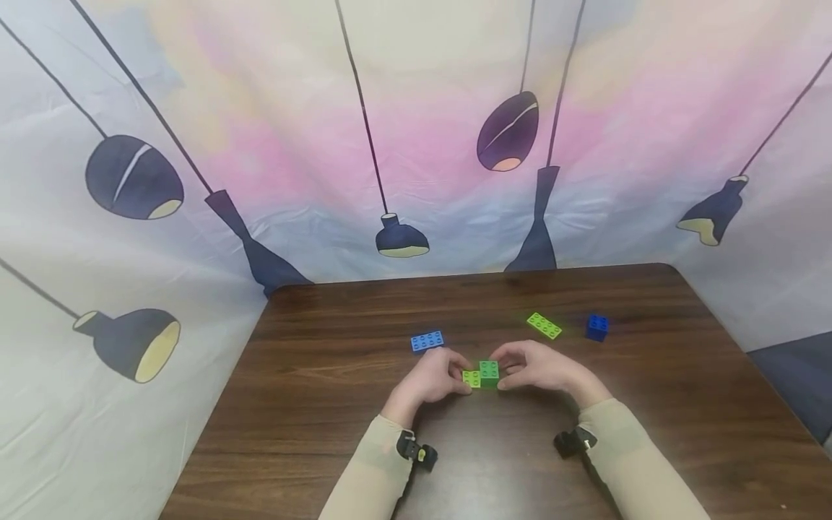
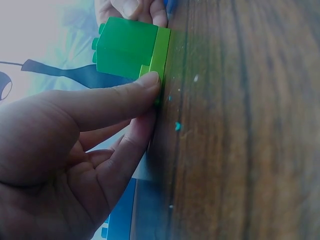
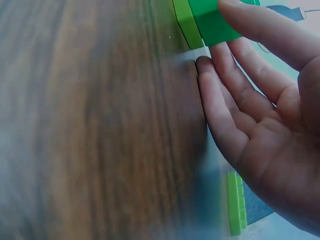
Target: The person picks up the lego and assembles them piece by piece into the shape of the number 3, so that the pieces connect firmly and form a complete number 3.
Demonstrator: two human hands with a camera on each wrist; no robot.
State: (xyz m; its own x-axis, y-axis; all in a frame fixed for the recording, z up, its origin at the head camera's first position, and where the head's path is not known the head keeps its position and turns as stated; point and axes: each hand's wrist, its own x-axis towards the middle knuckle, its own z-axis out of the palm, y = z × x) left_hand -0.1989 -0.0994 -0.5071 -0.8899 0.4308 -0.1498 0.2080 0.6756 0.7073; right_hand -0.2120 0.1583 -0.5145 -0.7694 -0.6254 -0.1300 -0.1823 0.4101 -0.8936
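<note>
In the head view a green toy building brick (image 1: pixel 489 370) sits on the right half of a thin lime-green plate (image 1: pixel 471 378), whose studs show on the left. My left hand (image 1: pixel 434 375) pinches the plate's left end between thumb and fingers. The left wrist view shows the thumb (image 2: pixel 148 80) on the plate's edge, low against the table. My right hand (image 1: pixel 536 365) holds the green brick from the right, thumb at the near side and fingers at the far side. In the right wrist view its thumb overlaps the brick (image 3: pixel 212 25).
Behind my left hand lies a light blue studded plate (image 1: pixel 427 341). Farther back on the wooden table (image 1: pixel 325 433) are another lime-green plate (image 1: pixel 544 325) and, to its right, a dark blue brick (image 1: pixel 597 327). A printed cloth (image 1: pixel 442 144) hangs behind the table.
</note>
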